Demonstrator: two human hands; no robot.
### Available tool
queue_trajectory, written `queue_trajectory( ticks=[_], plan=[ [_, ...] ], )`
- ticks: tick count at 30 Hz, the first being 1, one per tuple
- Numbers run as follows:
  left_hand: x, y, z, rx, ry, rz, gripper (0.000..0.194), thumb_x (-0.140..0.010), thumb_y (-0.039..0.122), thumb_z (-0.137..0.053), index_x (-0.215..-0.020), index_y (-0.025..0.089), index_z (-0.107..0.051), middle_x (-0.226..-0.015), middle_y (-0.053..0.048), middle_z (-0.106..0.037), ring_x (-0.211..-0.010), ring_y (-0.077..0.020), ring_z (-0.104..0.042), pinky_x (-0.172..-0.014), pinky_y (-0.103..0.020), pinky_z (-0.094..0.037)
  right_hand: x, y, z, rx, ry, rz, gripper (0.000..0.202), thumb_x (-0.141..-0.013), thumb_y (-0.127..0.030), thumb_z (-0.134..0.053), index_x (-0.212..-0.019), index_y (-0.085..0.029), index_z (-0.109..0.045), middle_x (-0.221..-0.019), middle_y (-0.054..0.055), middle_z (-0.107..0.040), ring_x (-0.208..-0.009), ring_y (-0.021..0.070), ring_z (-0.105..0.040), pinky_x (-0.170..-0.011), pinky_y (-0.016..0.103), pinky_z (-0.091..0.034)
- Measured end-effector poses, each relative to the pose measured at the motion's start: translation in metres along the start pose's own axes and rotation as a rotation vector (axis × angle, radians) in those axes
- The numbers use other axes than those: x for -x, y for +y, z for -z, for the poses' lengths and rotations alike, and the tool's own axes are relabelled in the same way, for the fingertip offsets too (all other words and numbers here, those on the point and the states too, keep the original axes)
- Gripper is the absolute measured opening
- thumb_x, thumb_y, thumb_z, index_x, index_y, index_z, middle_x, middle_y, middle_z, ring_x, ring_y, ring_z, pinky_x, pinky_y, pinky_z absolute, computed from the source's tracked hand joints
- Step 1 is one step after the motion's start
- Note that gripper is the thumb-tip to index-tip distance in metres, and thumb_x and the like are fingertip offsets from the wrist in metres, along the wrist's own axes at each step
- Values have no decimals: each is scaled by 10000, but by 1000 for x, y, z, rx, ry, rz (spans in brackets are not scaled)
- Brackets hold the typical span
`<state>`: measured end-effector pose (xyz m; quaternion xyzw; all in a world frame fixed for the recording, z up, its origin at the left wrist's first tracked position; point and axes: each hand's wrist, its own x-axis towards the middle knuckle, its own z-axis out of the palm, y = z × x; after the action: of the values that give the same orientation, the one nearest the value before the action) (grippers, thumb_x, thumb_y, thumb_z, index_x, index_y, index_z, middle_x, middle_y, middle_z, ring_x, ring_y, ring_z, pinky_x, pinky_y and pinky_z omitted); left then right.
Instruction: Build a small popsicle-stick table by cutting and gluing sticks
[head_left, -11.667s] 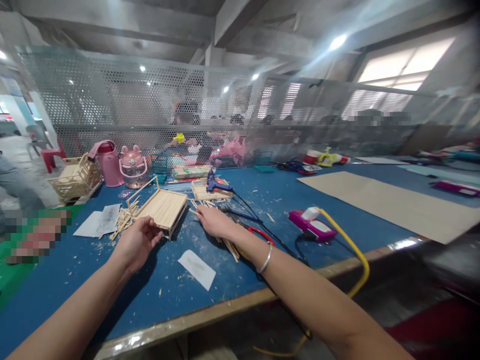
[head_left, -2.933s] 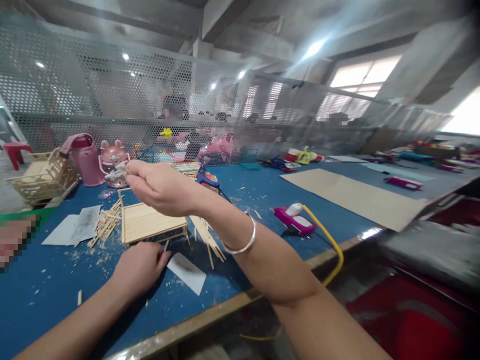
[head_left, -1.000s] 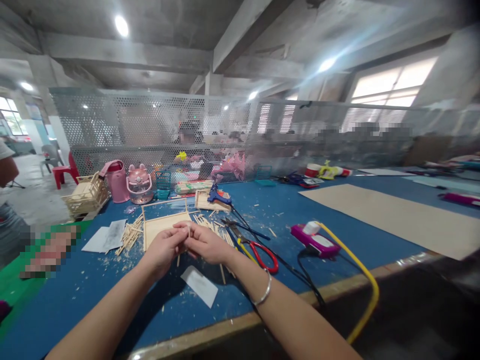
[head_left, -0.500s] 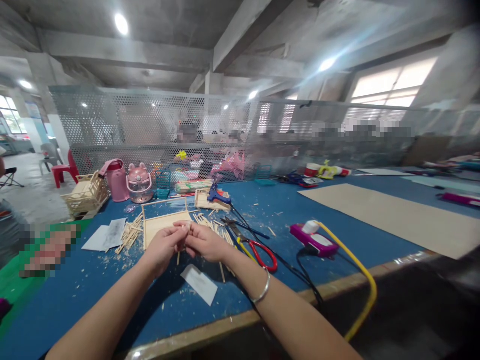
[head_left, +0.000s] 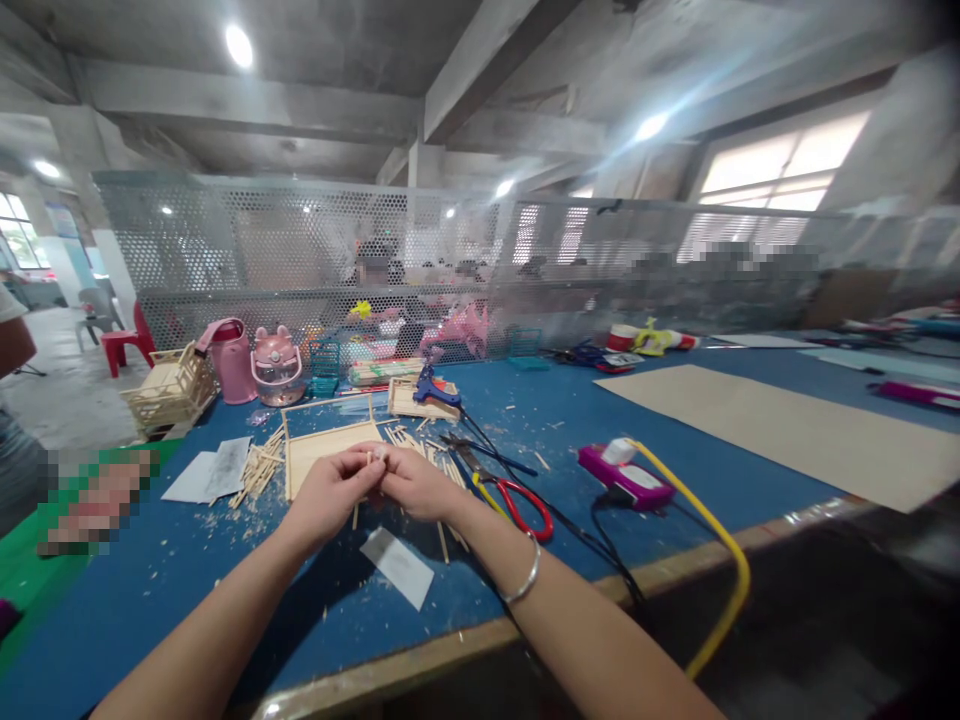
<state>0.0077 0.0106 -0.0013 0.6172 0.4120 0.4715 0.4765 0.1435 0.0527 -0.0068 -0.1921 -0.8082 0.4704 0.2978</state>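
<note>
My left hand and my right hand meet over the near part of the blue table, fingertips pinched together. Something small and pale shows between them, too hidden to name. Just behind them lies a light wooden panel with a stick frame, partly covered by my fingers. Thin wooden sticks are heaped to its left, and more loose sticks lie to its right. A whitish paper piece rests below my hands. Cutting pliers with red and yellow handles lie beside my right forearm.
A blue glue gun rests on a small wooden piece behind. A purple power strip with a yellow cable sits right, before a large beige board. Pink bottles and a slatted wooden box stand back left.
My hands stay together at nearly the same spot, with the fingers slightly shifted around the small pale thing. At the far left edge, another person's arm has come into view.
</note>
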Motion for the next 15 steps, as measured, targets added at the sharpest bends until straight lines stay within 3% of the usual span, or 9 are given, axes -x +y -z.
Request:
queue_trajectory(
  ticks=[6, 10, 15],
  plan=[
    [-5, -13, 0, 197, 30, 84, 358, -681, 470, -584, -640, 115, -602, -538, -2, -531, -494, -82, -433, -505, -209, -323, 1, 0, 2, -163, -6, -8, 315, -754, -271, -557, -1036, -141, -501, -781, 3, -536, -611, 71, -474, -560, 197, -403],
    [-5, -14, 1, 245, 101, 143, 364, -612, 466, -648, -545, 128, -529, -448, 60, -389, -431, -48, -328, -447, -187, -244, 1, -1, 6, -184, 85, -68, 347, -754, -393, -553, -967, -119, -535, -655, -32, -494, -486, 35, -386, -443, 160, -291],
    [-3, -9, 3, 194, 31, 154, 371, -618, 479, -637, -601, 115, -570, -454, 58, -394, -436, -46, -310, -444, -186, -219, 1, -2, 9, -195, 155, -116, 383, -732, -464, -543, -876, -109, -567, -521, -50, -486, -396, 31, -336, -382, 166, -207]
  ],
)
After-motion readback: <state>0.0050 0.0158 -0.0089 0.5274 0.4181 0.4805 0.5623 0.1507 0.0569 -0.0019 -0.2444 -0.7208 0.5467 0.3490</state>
